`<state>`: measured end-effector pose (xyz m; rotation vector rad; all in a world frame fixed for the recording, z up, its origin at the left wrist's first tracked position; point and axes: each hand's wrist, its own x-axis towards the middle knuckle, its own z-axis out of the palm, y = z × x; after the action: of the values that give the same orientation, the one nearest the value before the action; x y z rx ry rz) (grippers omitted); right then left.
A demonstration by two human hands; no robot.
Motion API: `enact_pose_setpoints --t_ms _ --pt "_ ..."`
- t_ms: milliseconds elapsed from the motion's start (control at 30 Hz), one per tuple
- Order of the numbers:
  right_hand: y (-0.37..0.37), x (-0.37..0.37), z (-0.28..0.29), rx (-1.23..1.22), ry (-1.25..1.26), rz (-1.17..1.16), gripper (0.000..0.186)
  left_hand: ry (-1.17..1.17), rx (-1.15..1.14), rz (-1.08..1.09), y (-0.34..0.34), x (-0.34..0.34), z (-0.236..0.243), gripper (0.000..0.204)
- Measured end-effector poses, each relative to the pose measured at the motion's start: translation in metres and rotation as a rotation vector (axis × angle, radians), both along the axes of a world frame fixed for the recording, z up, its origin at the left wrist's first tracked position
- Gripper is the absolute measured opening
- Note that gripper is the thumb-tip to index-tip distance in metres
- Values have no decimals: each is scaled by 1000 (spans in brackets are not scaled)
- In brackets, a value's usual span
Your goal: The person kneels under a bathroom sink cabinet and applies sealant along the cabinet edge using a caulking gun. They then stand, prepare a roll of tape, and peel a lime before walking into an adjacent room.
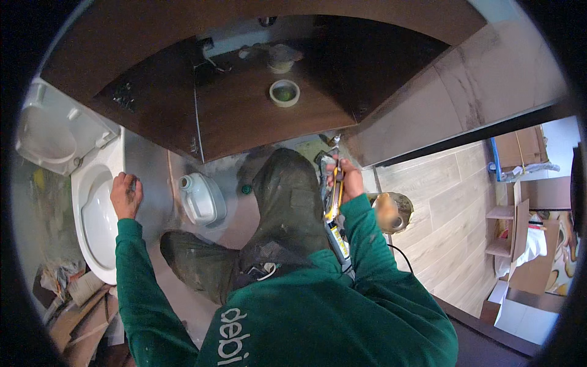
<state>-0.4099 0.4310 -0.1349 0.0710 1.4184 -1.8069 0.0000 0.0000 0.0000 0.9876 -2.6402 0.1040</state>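
Observation:
My left hand [126,196] is at the rim of a white toilet [99,211], fingers loosely bent and a little apart, with nothing visible in them. On the other side, my right hand [348,180] is closed around a slim yellow-and-black tool [335,199]; its exact kind is partly hidden by my fingers. Just below it, beside my thigh, lies a long tube with a yellow-and-white label [337,240]. A pale nozzle-like tip [335,140] shows above the hand, near the cabinet's lower edge. My bent knee [286,177] is between my two arms.
A dark brown cabinet [244,125] stands in front, with a tape roll [284,93] on its board. A white jug [202,199] and a green cap [246,189] are by my knee. Right are a round container [392,213] and a black cable [400,252]; debris [79,293] lies lower left.

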Motion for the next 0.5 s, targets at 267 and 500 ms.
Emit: enact_pose_setpoints --t_ms 267,500 --pt "-12 -116 -87 -428 -411 -556 23 1 -39 2 8 -10 5 10" --pt "-31 -138 -89 -426 -381 -662 25 35 -43 -14 11 -11 6 11"
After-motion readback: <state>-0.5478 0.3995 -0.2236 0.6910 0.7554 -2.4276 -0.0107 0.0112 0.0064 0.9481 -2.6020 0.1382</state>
